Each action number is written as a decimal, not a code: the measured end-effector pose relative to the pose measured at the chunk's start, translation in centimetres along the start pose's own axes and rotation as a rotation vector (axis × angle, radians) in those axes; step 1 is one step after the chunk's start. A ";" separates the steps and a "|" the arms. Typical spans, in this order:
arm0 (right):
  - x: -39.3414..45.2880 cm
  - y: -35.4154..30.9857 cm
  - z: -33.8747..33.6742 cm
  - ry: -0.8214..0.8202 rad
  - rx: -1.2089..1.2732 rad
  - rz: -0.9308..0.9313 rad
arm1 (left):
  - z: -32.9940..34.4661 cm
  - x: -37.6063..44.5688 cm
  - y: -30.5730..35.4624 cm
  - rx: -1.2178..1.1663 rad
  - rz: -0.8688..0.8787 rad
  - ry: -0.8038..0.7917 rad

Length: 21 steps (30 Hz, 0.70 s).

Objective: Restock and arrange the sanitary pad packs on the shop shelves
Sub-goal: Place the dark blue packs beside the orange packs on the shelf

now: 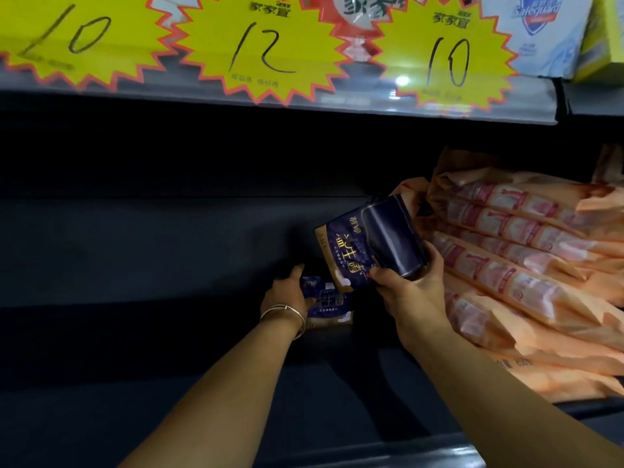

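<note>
Head view is showing the right hand (410, 285) gripping a dark blue pad pack (369, 241) by its lower end, thumb on the front, lifted and tilted over the dark shelf (152, 251). The left hand (287, 293) is resting on a second blue pack (329, 305) lying on that shelf, fingers fairly straight. These packs are looking light, soft and slippery, so holding across the thick middle seems safer. Orange packs (520, 258) are leaning in a row just beside.
</note>
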State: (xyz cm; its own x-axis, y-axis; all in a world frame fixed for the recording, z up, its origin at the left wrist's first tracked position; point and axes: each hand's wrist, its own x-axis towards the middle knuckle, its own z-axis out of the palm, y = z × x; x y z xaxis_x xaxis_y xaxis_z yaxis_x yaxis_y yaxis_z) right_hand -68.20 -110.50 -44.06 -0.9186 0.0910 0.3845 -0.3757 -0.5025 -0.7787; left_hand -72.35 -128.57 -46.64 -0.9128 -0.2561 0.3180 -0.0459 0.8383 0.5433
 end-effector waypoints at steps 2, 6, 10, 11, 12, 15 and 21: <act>0.3 0.5 -0.4 -0.002 -0.043 -0.019 | 0.9 0.8 0.2 -0.027 -0.022 0.036; 0.6 1.1 -0.9 -0.004 -0.094 -0.021 | 2.4 2.8 0.1 -0.276 -0.101 0.061; 0.7 1.6 -0.8 -0.003 -0.068 -0.010 | 3.0 4.1 0.2 -0.426 -0.156 0.018; 0.7 1.7 -0.8 -0.004 -0.051 0.001 | 2.9 4.3 0.2 -0.445 -0.167 0.002; 0.7 1.9 -0.7 -0.004 -0.035 0.015 | 2.9 4.5 0.2 -0.455 -0.173 -0.016; 0.2 2.1 -0.6 -0.019 -0.023 0.058 | 2.8 4.5 -0.4 -0.627 -0.190 -0.121; -1.1 1.8 0.1 -0.036 0.066 0.183 | -2.5 0.6 0.3 -1.141 -0.138 -0.216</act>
State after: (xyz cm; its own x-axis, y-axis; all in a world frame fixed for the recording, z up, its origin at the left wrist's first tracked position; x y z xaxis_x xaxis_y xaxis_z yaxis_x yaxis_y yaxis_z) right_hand -67.89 -111.65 -45.83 -0.9656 -0.0374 0.2575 -0.1925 -0.5630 -0.8037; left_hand -71.88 -129.68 -44.30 -0.9836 -0.1322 0.1223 0.1403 -0.1367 0.9806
